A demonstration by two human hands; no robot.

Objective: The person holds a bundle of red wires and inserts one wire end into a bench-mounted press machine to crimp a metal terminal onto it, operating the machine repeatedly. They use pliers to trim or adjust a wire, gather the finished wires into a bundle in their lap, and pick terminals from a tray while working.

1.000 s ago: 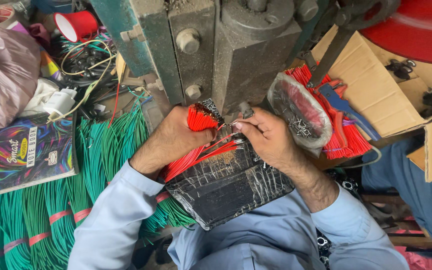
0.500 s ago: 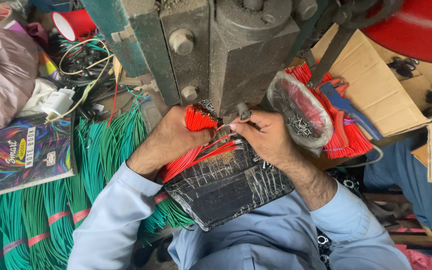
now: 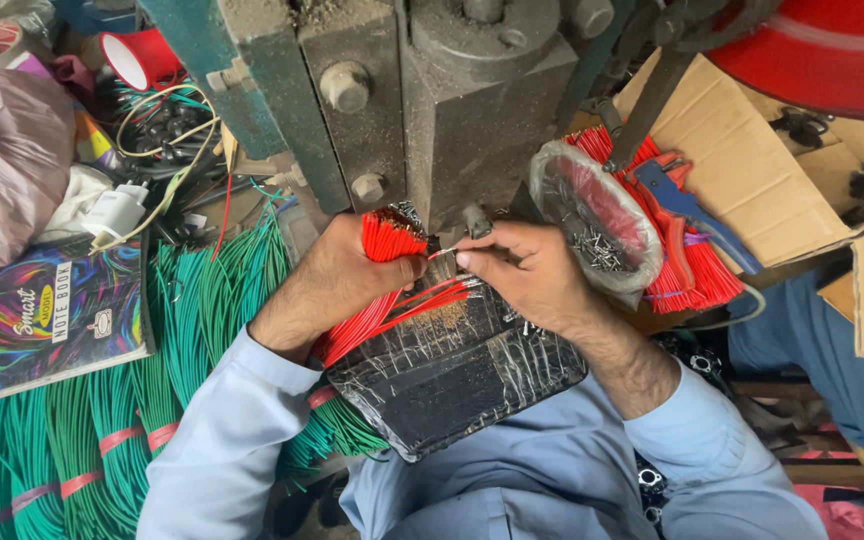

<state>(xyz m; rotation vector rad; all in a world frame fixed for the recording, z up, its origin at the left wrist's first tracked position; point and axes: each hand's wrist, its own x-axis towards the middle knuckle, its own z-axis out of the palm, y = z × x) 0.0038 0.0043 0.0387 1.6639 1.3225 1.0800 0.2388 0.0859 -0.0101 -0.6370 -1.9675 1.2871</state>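
Red wire bundle (image 3: pixel 384 262) unmoved, right hand (image 3: pixel 524 272) lower

Red wire bundle (image 3: pixel 389 240): mid part hidden under left hand (image 3: pixel 337 280). Single wire tip at right hand (image 3: pixel 527 275) too small to tell. Green wire bundles (image 3: pixel 72 440) cut off near-left; press machine (image 3: pixel 452 90) cut at far edge.

A notebook (image 3: pixel 47 315) with a swirling multicoloured cover lies at left — a clear plastic bag (image 3: pixel 592 215) sits right of centre, brown cardboard box flaps (image 3: pixel 742 165) behind it.
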